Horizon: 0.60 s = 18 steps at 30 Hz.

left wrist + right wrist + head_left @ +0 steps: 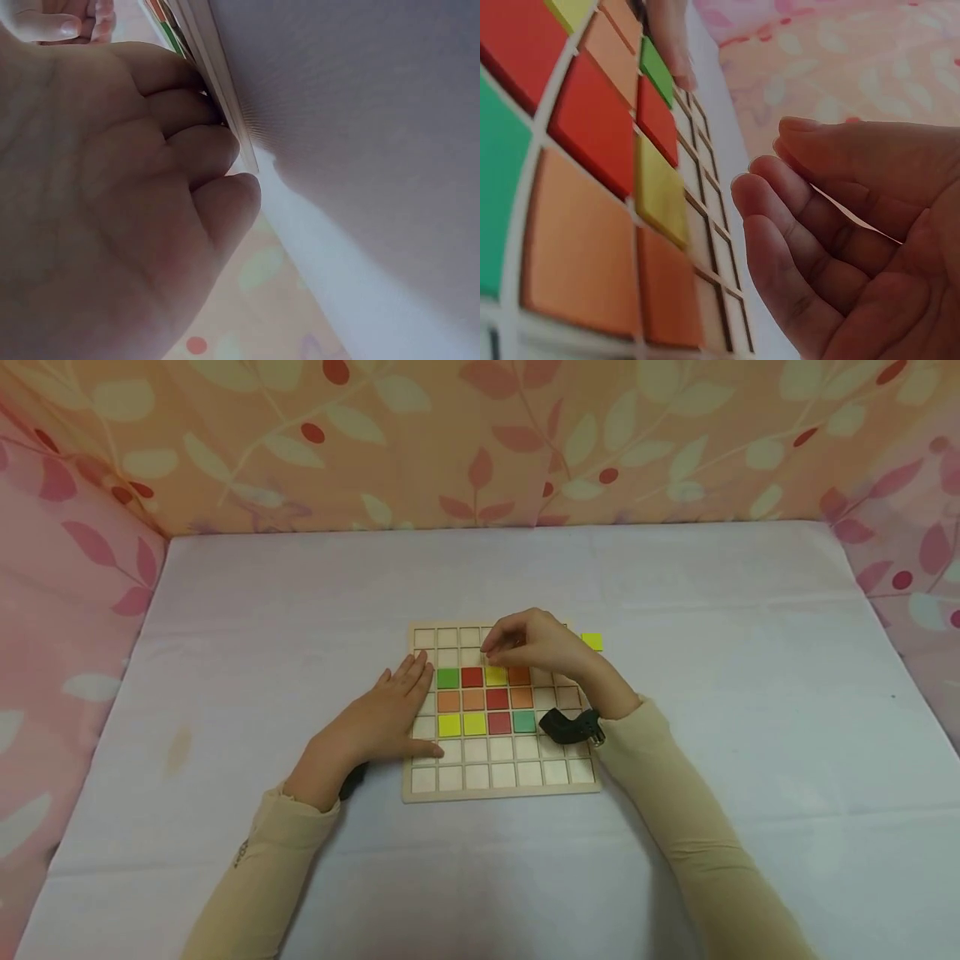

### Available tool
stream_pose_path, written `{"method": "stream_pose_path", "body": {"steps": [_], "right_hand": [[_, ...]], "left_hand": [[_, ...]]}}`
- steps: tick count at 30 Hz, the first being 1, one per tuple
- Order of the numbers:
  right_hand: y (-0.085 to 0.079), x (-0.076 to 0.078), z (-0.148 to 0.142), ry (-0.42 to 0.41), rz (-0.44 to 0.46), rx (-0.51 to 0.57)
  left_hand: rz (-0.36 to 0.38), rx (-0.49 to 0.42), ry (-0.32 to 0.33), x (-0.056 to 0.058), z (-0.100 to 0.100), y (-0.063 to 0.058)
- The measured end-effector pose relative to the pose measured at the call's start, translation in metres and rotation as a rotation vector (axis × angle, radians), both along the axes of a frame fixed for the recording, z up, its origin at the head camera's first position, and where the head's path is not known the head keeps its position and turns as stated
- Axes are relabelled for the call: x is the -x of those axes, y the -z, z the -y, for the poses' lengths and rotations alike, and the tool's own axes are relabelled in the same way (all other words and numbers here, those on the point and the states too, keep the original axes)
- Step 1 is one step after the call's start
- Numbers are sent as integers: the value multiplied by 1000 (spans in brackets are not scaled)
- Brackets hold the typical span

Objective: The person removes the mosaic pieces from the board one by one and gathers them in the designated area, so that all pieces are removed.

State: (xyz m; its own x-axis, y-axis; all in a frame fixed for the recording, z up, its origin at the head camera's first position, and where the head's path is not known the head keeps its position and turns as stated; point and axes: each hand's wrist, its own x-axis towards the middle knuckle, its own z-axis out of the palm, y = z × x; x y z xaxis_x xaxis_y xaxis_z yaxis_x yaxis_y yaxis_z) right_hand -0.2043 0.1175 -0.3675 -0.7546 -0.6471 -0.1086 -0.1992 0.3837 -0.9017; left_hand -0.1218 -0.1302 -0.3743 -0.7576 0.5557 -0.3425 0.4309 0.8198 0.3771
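Note:
A wooden grid board (502, 796) lies on the table, with three rows of coloured square tiles in its middle. My left hand (382, 714) rests along the board's left edge, fingers extended and thumb spread toward the lower cells. Above the upper rows hovers my right hand (542, 642), its fingers loosely bent and no tile visible between them. Just below its fingertips are a yellow tile (660, 191) and an orange tile (667, 289). Farther left in that row sit a red tile (472, 677) and a green tile (447, 678). The right hand hides part of the top rows.
A loose yellow tile (592, 642) shows beyond the board's upper right, partly behind the right wrist. White cloth (300, 593) covers the table. Patterned curtains (480, 443) stand at the back and sides. A black wrist device (570, 727) overlaps the board's right side.

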Motion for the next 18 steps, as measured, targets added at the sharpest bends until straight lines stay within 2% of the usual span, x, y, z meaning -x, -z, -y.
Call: {"method": "stream_pose_path", "body": {"steps": [12,18], "right_hand": [[16,3,26,-71,-12,-42],[17,2,30,-67,-29,-57]], "left_hand": [[47,-62,21,3,10,5],[8,-23,11,3,7,5]]}}
